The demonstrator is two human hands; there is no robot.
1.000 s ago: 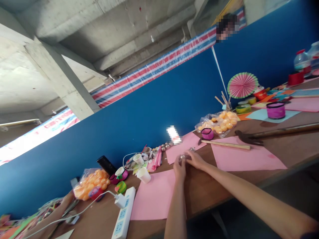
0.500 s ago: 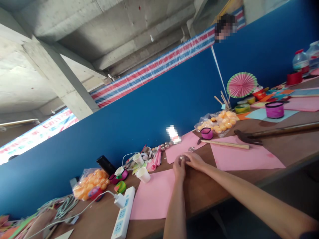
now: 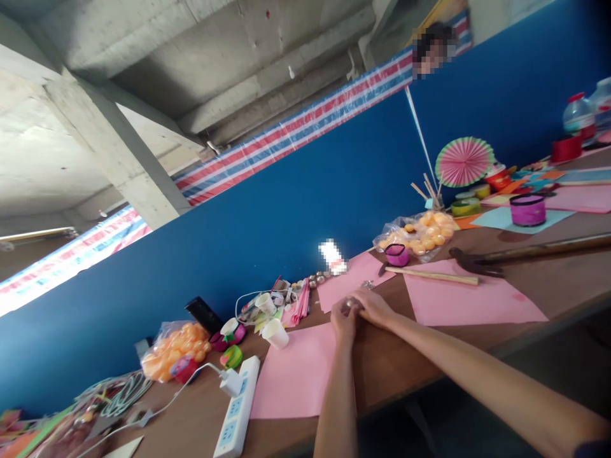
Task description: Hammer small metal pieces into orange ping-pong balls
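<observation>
Over the brown table, my left hand (image 3: 343, 318) and my right hand (image 3: 375, 308) meet with their fingers bent together. Between the fingertips shows a small shiny silvery ball (image 3: 352, 302), mostly hidden; both hands are closed on it. Just beyond my fingers, a small silvery cluster (image 3: 367, 285) lies on a pink sheet (image 3: 344, 281). To the left of my left wrist is another pink sheet (image 3: 296, 375). Right of my hands, a small hammer with a pale wooden handle (image 3: 434, 275) rests partly across a third pink sheet (image 3: 472, 299).
A white power strip (image 3: 237, 407) and a paper cup (image 3: 275, 334) stand at left. Bags of orange balls (image 3: 176, 350) lie along the blue partition (image 3: 267, 222). A larger hammer (image 3: 534, 253) lies at right. A person's head shows above the partition.
My hands stay together over the same spot, with only slight finger movement around the silvery ball. At the lower left, another person's arm has shifted. The view has barely moved.
</observation>
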